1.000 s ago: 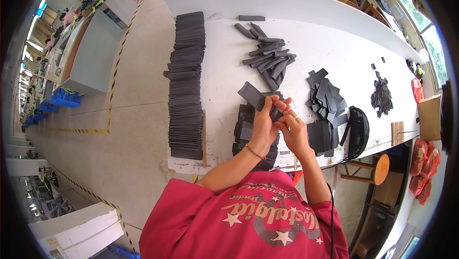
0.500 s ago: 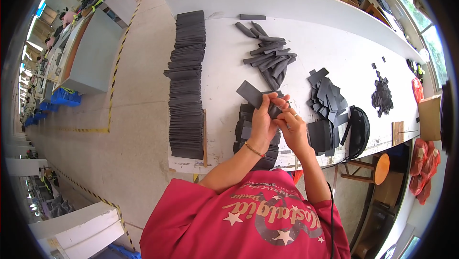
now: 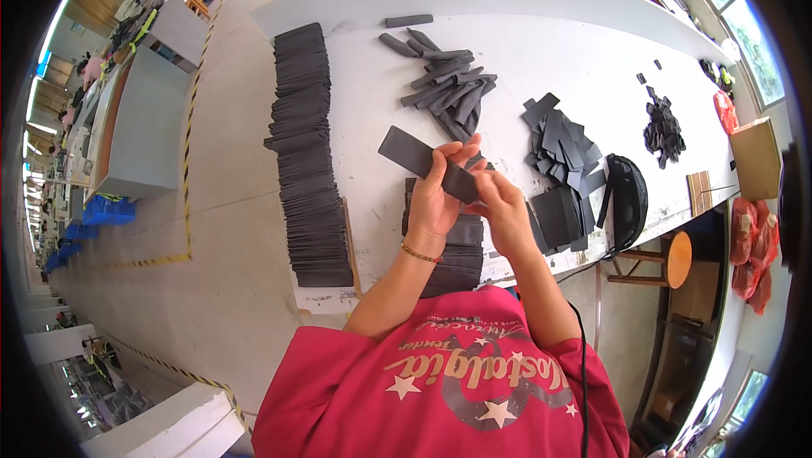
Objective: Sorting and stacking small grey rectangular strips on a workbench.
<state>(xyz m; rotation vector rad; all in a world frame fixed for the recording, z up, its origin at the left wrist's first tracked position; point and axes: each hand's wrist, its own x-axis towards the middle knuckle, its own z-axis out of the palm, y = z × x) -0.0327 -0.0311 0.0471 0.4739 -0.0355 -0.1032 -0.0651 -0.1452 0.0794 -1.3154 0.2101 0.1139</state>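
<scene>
A flat, dark grey strip (image 3: 406, 151) of sheet material slants between both hands above the table. My left hand (image 3: 436, 197) holds its middle between thumb and fingers, and the strip's far-left end sticks out free. At the strip's lower right end, my right hand (image 3: 502, 207) pinches it near the tip; the fingertips there partly hide it. Beneath my wrists lies a stack of similar dark pieces (image 3: 461, 257), partly covered by my hands. Just beyond the hands is a loose pile of rolled dark strips (image 3: 452, 90).
A long row of stacked dark pieces (image 3: 304, 162) lines the table's left side. To the right are flat dark pieces (image 3: 560, 141), a black mesh pouch (image 3: 628, 204) and a heap of small dark bits (image 3: 664, 128). A wooden stool (image 3: 677, 259) stands beside the table's near right edge.
The view has shifted, so the table appears further left. The strip has come more fully into sight between my hands, its lower right end now exposed near my right fingers.
</scene>
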